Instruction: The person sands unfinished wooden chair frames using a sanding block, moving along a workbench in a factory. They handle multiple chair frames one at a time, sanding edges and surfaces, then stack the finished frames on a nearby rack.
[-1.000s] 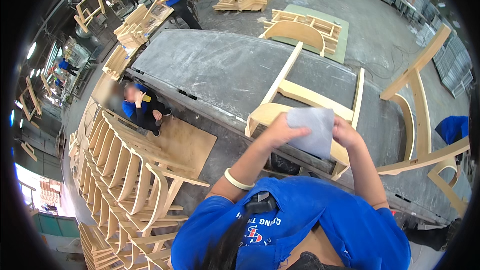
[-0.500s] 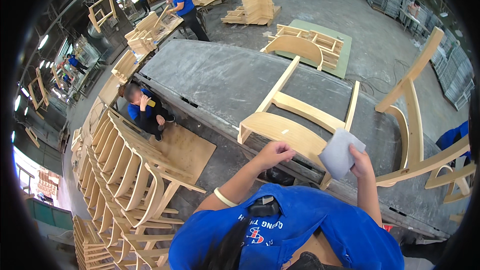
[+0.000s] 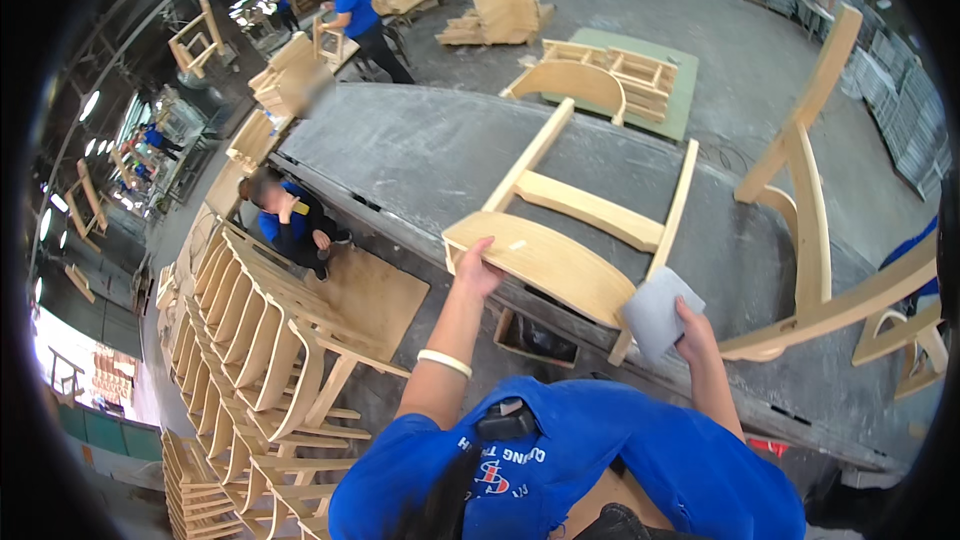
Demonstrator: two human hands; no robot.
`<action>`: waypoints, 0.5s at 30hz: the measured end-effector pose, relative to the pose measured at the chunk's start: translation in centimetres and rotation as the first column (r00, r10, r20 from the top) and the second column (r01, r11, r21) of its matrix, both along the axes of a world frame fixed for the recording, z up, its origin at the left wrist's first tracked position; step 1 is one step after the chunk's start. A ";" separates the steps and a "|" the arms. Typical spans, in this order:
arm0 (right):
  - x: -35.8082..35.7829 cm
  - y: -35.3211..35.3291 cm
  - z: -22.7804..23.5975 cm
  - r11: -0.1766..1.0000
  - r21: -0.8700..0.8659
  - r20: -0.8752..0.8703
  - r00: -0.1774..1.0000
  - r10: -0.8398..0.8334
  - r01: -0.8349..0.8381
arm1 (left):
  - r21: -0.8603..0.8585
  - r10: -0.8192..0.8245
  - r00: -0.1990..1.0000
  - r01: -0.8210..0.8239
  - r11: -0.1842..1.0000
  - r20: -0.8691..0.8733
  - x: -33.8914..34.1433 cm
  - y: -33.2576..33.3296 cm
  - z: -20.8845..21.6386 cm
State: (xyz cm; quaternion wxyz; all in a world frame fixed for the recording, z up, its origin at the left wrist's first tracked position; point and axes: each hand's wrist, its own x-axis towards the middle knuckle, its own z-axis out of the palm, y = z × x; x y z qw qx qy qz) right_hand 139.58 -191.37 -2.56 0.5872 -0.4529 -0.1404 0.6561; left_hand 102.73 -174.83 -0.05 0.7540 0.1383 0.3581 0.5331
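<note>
A pale wooden chair frame lies on the grey-topped workbench, its broad curved panel toward me. My left hand grips the left end of that panel, with the fingers partly over its edge. In my right hand is a folded grey sheet of sandpaper, pinched along its right side. The sheet rests near or against the panel's right end; whether it touches the wood I cannot tell.
Another wooden frame stands on the bench at the right. Below left is a long row of stacked chair frames. A co-worker crouches beside cardboard. Beyond the bench, wooden parts lie on a green board.
My left hand has moved left and forward from in front of the frame onto the curved panel's left end. The sandpaper stays in my right hand at the panel's right end.
</note>
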 end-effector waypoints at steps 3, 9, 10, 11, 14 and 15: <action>-0.5 0.5 0.1 0.999 -0.015 0.105 0.994 0.037 -0.036 | -0.064 0.040 0.995 -0.046 0.997 -0.095 -0.1 1.2 -1.5; 0.4 -1.2 0.9 1.000 -0.002 0.125 0.992 -0.008 0.009 | 0.039 0.014 0.980 -0.007 0.999 -0.199 -1.2 0.8 0.6; 0.8 -1.6 1.0 0.997 -0.047 0.145 0.988 -0.049 0.057 | 0.065 0.012 0.978 0.002 0.998 -0.210 -1.4 0.5 1.6; 1.2 -1.9 1.0 0.994 -0.059 0.145 0.986 -0.081 0.090 | 0.094 0.010 0.976 0.011 0.996 -0.218 -1.8 0.4 2.8; 1.7 -2.0 0.5 0.984 -0.089 0.134 0.981 -0.142 0.155 | 0.128 -0.006 0.960 0.044 0.991 -0.280 -3.5 0.3 6.6; 1.6 -1.8 0.3 0.983 -0.085 0.119 0.981 -0.150 0.160 | 0.148 0.010 0.949 0.039 0.988 -0.316 -4.2 0.4 7.8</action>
